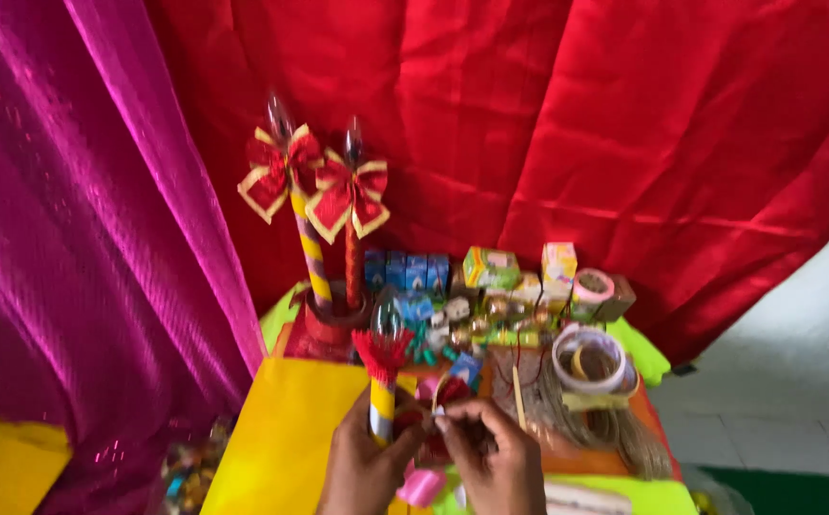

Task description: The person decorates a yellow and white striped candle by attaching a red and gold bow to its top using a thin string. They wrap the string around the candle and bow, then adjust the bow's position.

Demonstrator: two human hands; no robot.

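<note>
My left hand grips a striped yellow and white stick topped with a red fringe and a clear bulb. Right beside it, my right hand pinches a small red and gold ribbon piece at the stick's side. Both hands meet low in the middle of the view, over a yellow sheet. Two finished sticks with red and gold bows stand upright in a red pot behind them.
Small coloured boxes, tape rolls and a bundle of jute fibre crowd the table to the right. A pink ribbon roll lies under my hands. Red cloth and magenta cloth hang behind.
</note>
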